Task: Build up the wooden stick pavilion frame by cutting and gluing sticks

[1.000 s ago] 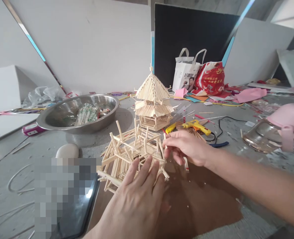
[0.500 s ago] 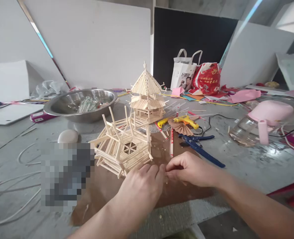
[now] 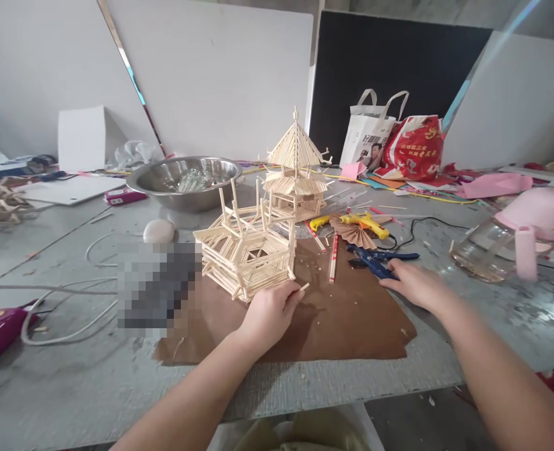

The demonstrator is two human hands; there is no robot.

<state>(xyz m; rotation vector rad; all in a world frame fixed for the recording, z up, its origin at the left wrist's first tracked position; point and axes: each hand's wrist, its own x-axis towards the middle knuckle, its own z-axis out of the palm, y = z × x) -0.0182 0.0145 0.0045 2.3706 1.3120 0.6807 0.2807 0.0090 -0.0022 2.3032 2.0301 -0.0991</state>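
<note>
Here my left hand [image 3: 268,313] pinches the short stick [image 3: 305,286], best held steady, while my right hand [image 3: 415,285], grip unclear, touches the blue cutters [image 3: 369,260].

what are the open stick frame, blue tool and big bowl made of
Stick frame: probably bare wood, matt, judging by its pale, unpainted look.
Blue tool: perhaps painted metal or plastic-coated, being solid blue; too small to tell.
Bowl: likely polished stainless steel, given its silvery sheen.

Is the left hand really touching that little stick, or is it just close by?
Touching. The head view shows it: the left hand pinches the stick between its fingers, with one end poking out past them.
</note>
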